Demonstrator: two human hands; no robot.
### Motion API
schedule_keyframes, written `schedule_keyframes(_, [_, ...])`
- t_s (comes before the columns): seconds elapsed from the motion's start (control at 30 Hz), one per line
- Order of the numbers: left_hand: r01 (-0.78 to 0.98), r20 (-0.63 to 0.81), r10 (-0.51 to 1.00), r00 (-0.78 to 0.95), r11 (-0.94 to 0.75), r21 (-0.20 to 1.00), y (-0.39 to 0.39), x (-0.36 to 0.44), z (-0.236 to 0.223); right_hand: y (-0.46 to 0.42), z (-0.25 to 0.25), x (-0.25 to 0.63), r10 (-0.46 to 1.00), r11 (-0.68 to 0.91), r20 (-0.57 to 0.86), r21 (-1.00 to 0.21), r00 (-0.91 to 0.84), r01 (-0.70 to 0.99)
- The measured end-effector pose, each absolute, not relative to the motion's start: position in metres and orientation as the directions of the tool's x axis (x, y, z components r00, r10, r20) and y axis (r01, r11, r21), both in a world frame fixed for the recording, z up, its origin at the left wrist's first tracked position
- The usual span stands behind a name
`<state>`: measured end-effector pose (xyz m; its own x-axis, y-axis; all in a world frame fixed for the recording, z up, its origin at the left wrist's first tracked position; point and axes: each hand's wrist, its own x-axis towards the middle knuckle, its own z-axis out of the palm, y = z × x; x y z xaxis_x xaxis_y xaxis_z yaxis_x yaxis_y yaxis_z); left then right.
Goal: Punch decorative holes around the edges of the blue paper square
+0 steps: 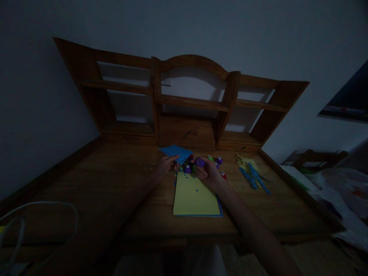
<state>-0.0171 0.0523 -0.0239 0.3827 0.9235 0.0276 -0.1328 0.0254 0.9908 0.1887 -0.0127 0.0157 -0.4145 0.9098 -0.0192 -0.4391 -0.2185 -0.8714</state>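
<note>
In dim light, my left hand (166,165) pinches the near edge of a blue punched paper sheet (176,152) and holds it tilted above the wooden desk (115,191). A small purple paper punch (200,162) sits in the closed fingers of my right hand (207,172), close to the blue sheet's right corner. A yellow sheet (194,196) lies flat just in front of both hands, with tiny blue dots scattered on its far end and a blue sheet showing under its right edge.
Several small punches, purple (219,160), green (210,157) and red (223,175), lie beside my right hand. Yellow and blue paper strips (252,173) lie at the right. A wooden hutch (184,103) backs the desk. A white cable (40,214) loops at the left.
</note>
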Motion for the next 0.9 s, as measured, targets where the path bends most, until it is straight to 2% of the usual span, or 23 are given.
schedule_keyframes(0.2, [-0.143,0.039,0.928,0.37,0.016,0.99,0.05,-0.017,-0.025,-0.006,0.008,0.192,0.909,-0.216,-0.024,-0.88,-0.416,-0.422])
schedule_keyframes(0.47, [-0.102,0.016,0.943,0.333,0.019,0.995,0.051,-0.018,-0.02,-0.01,0.01,0.187,0.966,-0.123,-0.021,-0.915,-0.257,-0.385])
schedule_keyframes(0.53, [-0.03,0.04,0.96,0.276,-0.033,0.999,0.051,-0.018,-0.022,-0.008,0.008,0.186,0.978,-0.086,-0.011,-0.931,-0.208,-0.356])
schedule_keyframes(0.63, [0.187,0.148,0.976,0.161,-0.178,0.966,0.049,-0.018,-0.027,-0.004,0.002,0.187,0.993,-0.014,0.01,-0.979,-0.117,-0.201])
schedule_keyframes(0.77, [0.413,0.29,0.952,0.1,-0.305,0.858,0.042,-0.018,-0.027,-0.01,-0.002,0.19,0.988,0.155,0.154,-0.974,-0.017,0.165])
schedule_keyframes(0.83, [0.485,0.362,0.927,0.1,-0.363,0.796,0.039,-0.017,-0.023,-0.017,0.001,0.192,0.966,0.247,0.255,-0.879,-0.035,0.409])
schedule_keyframes(0.9, [0.511,0.424,0.899,0.105,-0.415,0.753,0.035,-0.016,-0.018,-0.024,0.005,0.193,0.939,0.315,0.321,-0.666,-0.122,0.676])
